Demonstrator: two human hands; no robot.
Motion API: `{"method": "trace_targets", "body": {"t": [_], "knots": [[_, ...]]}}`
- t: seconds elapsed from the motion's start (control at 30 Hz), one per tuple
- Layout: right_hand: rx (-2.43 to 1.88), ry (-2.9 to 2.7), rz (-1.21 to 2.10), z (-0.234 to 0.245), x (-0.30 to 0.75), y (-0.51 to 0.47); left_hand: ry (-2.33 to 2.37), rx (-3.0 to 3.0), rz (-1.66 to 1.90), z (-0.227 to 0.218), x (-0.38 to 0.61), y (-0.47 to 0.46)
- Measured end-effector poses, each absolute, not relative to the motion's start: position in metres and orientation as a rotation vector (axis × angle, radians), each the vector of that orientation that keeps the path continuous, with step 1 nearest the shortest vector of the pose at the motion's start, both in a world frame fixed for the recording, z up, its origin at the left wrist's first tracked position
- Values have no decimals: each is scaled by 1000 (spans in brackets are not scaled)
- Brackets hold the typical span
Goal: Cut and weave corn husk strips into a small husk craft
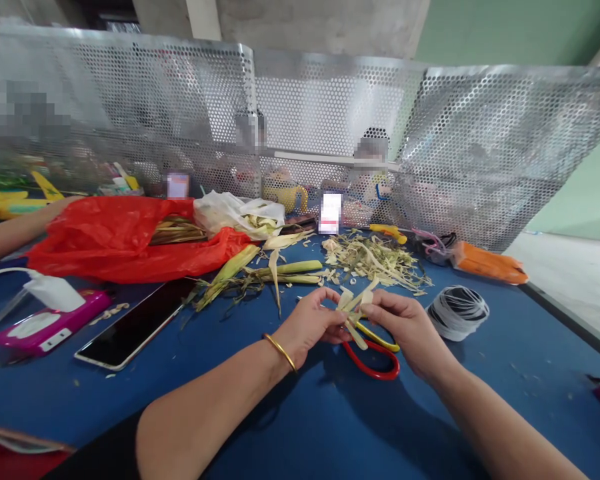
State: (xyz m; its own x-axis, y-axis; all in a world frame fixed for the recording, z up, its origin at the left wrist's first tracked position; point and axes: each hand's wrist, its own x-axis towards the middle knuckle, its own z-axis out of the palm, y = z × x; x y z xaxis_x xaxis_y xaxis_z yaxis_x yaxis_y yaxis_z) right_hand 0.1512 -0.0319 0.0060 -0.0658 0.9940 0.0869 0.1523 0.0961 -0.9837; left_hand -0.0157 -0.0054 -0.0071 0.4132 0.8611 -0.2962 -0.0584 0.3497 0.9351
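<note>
My left hand (316, 325) wears a gold bangle at the wrist and pinches some pale, folded strips of dried husk (356, 308). From the other side, the fingers of my right hand (399, 320) are closed on the same strips. Under both hands lie scissors (377, 367) with one red and one yellow handle loop; their blades are hidden. A ball of white string (457, 312) stands to the right of my right hand. Beyond the hands, shredded husk (375, 259) is heaped on the blue table, and long husk leaves (290, 268) lie to the left of it.
On the left are a red plastic bag (105, 233), a white bag (235, 212), a dark phone (140, 323) and a magenta power strip (55, 327). A lit phone (330, 212) leans before the perforated metal screen (330, 107). An orange packet (490, 262) lies right. Another person's forearm (25, 230) reaches in.
</note>
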Motion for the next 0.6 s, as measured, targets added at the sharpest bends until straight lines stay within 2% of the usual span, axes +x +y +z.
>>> {"method": "trace_targets", "body": {"t": [0.07,0.23,0.6], "knots": [[-1208,-1391,1022,2,150,-32,944,1061,715,-7,-16,-6],[-1182,-1335,1136,-4,146,-33,926,1078,682,-8,-15,-7],[-1294,-1284,1099,-14,144,-31,922,1056,749,-9,-13,-6]]}}
